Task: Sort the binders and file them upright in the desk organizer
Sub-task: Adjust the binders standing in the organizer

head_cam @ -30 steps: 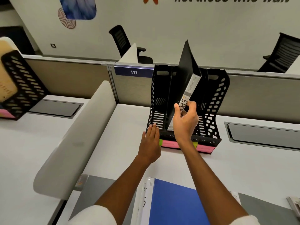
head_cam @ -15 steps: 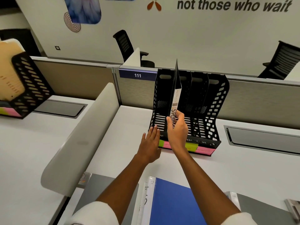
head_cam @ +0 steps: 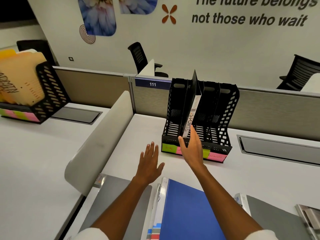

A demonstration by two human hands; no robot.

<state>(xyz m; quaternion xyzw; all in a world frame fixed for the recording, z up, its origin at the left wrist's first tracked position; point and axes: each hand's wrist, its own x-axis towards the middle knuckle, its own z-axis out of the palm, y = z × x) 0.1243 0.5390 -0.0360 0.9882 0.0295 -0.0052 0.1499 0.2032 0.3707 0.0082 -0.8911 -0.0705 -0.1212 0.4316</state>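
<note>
The left hand [head_cam: 150,161] is hovering flat over the white desk [head_cam: 251,174] with fingers straight and spread, holding nothing, while at its two o'clock the right hand [head_cam: 191,146] is resting extended fingers against the lower spine of the black binder [head_cam: 194,104]. That one binder is standing long axis upright, tilting slightly toward one o'clock, spine facing the camera, in the second slot from the left of the single four-slot desk organizer [head_cam: 225,122]. At six o'clock one blue folder [head_cam: 187,210] is lying flat between two grey ones.

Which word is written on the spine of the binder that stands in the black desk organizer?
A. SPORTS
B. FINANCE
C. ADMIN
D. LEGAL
A: the white spine of the binder, standing in the desk organizer, reads SPORTS just above the right hand.
</note>
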